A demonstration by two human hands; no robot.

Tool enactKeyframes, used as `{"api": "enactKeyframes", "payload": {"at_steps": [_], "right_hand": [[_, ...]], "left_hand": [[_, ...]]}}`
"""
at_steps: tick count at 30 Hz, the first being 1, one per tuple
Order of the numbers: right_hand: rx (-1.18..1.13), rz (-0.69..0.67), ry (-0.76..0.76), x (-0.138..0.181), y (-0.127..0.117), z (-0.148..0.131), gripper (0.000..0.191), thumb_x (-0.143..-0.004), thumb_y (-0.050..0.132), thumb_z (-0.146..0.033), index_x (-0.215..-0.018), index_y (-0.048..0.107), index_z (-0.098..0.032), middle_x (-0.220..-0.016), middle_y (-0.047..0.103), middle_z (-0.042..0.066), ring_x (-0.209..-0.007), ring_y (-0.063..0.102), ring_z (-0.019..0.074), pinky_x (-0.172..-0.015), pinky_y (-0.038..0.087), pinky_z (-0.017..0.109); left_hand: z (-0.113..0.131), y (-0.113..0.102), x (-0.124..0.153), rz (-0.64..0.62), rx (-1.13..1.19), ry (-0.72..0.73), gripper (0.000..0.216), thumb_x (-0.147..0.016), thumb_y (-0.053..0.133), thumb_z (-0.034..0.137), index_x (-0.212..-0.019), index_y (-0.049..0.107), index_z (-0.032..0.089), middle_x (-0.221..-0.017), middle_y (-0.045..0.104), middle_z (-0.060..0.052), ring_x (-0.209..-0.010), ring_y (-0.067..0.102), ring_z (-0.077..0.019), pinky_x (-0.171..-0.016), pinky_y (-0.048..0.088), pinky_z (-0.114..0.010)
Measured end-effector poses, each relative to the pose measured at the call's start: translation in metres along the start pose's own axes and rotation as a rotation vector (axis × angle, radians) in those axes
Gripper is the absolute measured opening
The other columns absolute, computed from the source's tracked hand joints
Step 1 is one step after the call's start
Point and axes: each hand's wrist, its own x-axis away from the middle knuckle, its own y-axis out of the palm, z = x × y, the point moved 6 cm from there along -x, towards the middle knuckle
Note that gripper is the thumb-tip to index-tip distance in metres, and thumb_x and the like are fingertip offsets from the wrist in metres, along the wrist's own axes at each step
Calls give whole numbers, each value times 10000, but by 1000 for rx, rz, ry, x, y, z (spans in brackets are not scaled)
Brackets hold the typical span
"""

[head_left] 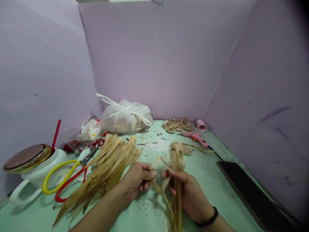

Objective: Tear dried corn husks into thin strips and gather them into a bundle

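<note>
My right hand (187, 190) is closed around a bundle of dry straw-coloured leaf strips (176, 167) that stands upright from it, with loose ends trailing down past the wrist. My left hand (138, 180) is beside it, fingers curled, pinching the end of a strip that runs from the bundle. A large pile of the same dry strips (106, 167) lies on the green table just left of my left hand.
Scissors with yellow and red handles (65, 175) and a white jar with a gold lid (29, 161) lie left. A white plastic bag (125, 117) sits behind. Woven coils (176, 125), a pink glue gun (196, 137) and pink roll (201, 125) lie far right; a dark slab (251, 193) lies near the right wall.
</note>
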Motion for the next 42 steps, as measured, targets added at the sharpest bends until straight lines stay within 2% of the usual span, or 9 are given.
{"api": "enactKeyframes", "payload": {"at_steps": [3,5,10,17,20,31,34,39,42], "right_hand": [[-198,11,-15,2,-14,-24,114,-617,650,-234,-600,603,-132,-579,591,19,-534,541,110,-513,458,210],[-339,-40,-44,8,-22,-45,80,-612,644,-181,-592,570,-158,-461,471,-51,-439,467,77,-534,488,227],[-450,-137,-100,21,-35,-75,63,-659,605,-135,-663,549,-164,-458,292,-98,-336,168,19,-269,192,99],[22,15,15,7,-7,-14,306,-575,728,-294,-783,546,-162,-425,209,-138,-372,89,11,-312,87,126],[150,51,25,3,1,5,411,-549,733,-383,-827,542,-148,-413,243,-136,-360,130,14,-322,82,156],[206,68,-32,1,3,6,309,-545,717,-359,-541,474,-168,-397,302,-101,-354,221,33,-363,131,209],[140,143,-77,0,-7,2,287,-591,687,-350,-528,479,-164,-417,369,-78,-364,292,47,-365,194,204],[45,69,-93,0,-5,-2,254,-639,674,-374,-669,589,-137,-608,583,16,-560,523,122,-536,407,242],[17,18,-50,2,0,1,309,-635,676,-406,-573,501,-159,-515,505,-25,-438,439,81,-447,368,222]], "left_hand": [[5,-17,-6,86,-56,20,259,-521,673,339,-554,508,141,-463,538,30,-299,351,-18,-301,151,-165],[8,-26,-7,148,-118,21,246,-539,656,335,-550,498,147,-439,518,40,-291,342,-18,-297,144,-161],[11,-28,-4,235,-190,6,250,-575,643,366,-573,508,156,-376,439,78,-246,251,-11,-283,94,-174],[9,3,1,4,-141,30,350,-587,603,403,-784,612,115,-401,490,46,-292,426,-67,-285,240,-163],[3,12,4,-45,-125,14,252,-585,595,352,-698,579,127,-417,524,22,-299,461,-85,-276,273,-166],[-5,18,7,-15,-311,-56,213,-626,558,323,-495,468,183,-357,461,38,-269,400,-85,-300,227,-190],[15,0,7,128,-519,87,167,-652,534,267,-516,534,169,-489,553,-9,-354,427,-96,-390,272,-221],[52,-43,22,669,-1039,388,164,-652,563,250,-499,551,192,-520,518,-31,-558,480,-179,-538,257,-265],[50,-52,20,707,-1141,361,165,-618,584,207,-468,518,190,-514,485,-33,-553,472,-189,-554,242,-276]]}}
